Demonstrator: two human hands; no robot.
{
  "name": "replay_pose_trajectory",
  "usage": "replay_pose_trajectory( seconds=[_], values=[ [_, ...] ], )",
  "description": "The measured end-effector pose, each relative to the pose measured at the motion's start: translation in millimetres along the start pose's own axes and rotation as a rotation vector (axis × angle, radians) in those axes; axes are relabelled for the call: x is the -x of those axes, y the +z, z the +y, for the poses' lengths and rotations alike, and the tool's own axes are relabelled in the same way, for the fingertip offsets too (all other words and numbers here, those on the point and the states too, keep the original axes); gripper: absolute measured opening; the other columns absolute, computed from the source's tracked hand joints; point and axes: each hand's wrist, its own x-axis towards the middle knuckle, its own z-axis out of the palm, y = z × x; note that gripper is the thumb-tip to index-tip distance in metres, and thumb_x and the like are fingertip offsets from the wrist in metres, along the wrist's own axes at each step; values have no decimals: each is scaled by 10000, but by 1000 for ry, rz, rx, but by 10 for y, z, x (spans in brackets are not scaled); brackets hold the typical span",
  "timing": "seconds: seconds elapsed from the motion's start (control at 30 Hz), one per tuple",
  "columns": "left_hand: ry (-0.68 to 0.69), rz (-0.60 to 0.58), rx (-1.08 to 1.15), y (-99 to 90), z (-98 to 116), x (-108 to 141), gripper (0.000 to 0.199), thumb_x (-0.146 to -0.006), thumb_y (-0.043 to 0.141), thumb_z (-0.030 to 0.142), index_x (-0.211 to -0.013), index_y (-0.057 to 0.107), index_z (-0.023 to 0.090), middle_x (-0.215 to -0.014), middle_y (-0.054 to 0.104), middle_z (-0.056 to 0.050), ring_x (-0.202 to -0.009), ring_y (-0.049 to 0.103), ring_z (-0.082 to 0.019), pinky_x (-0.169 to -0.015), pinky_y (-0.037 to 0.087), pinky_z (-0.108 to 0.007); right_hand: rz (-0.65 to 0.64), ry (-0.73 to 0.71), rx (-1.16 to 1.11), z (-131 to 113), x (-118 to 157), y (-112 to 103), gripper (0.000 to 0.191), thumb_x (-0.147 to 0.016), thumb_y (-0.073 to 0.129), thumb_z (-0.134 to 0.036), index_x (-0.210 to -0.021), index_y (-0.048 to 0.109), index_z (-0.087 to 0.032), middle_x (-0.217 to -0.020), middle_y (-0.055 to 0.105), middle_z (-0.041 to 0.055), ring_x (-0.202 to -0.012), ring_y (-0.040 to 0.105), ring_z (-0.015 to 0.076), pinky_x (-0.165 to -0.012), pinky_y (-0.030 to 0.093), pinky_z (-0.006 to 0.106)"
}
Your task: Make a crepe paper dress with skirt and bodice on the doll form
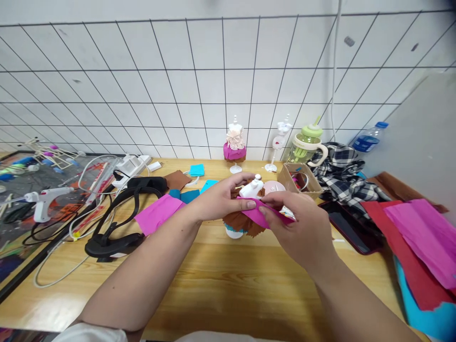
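A small white dress form [251,189] is tilted in front of me, with a ruffled brown skirt [237,222] around it and a bit of blue below. My left hand [233,197] is closed around the form's far side, its thumb pressing a magenta strip [257,216] that looks like crepe paper against the waist. My right hand [299,221] pinches the same strip between thumb and fingers, close to the left thumb. The strip's free end hangs under the right fingers. The left fingertips are partly hidden behind the form.
Two other dress forms stand by the wall, one dressed [235,142], one white [281,137]. To the left lie a black headset strap [131,199], magenta sheet [159,213] and glue gun [46,202]. A cardboard box [302,180], phone [352,228] and coloured sheets [413,251] are right.
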Motion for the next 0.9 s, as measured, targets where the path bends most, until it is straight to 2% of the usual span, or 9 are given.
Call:
replay_pose_trajectory(
  seconds=[0.17,0.23,0.33,0.53,0.63,0.73,0.9],
  values=[
    [29,49,99,-50,-161,-21,636,-727,781,316,-1306,545,194,-1380,546,-122,-1270,510,-308,-1067,392,-431,-210,104,-117,49,-5,-141,262,-826,663,-333,-1081,643,-275,-806,724,-23,-710,655,168,-640,453,276],
    [36,61,115,-68,-198,-18,657,-719,791,320,-1314,538,207,-1397,534,-120,-1278,505,-303,-1070,389,-422,-298,127,-129,51,-19,-181,204,-816,674,-314,-1017,667,-280,-761,709,-42,-653,634,149,-577,438,254],
    [26,71,128,-86,-225,-7,699,-689,817,311,-1319,531,211,-1420,512,-124,-1279,504,-300,-1063,392,-408,-397,123,-109,61,-46,-237,45,-829,663,-295,-824,703,-275,-675,680,-55,-568,588,128,-488,387,237],
    [43,29,211,-95,-257,-8,713,-580,870,422,-1197,601,187,-1264,620,-127,-1231,531,-315,-1032,401,-411,-346,83,-160,194,-191,-341,102,-845,651,-281,-811,747,-274,-681,706,-26,-559,602,137,-471,407,244],
    [53,16,237,-86,-272,1,710,-558,875,451,-1160,614,178,-1198,645,-127,-1200,549,-310,-1004,414,-395,-392,109,-252,289,-268,-342,107,-842,659,-290,-797,755,-275,-672,704,-29,-543,594,127,-477,427,243],
    [34,-16,293,-77,-277,37,718,-535,890,437,-1141,613,169,-1192,638,-136,-1151,577,-300,-922,460,-358,-455,150,-393,390,-309,-300,99,-828,678,-322,-821,763,-271,-709,712,-24,-610,630,134,-523,465,239],
    [8,-92,445,-45,-257,119,706,-476,923,392,-1072,616,170,-1083,667,-106,-942,652,-230,-802,490,-301,-518,217,-644,496,-346,-174,110,-780,727,-342,-827,776,-255,-720,720,-11,-676,656,138,-576,489,226]
  ],
)
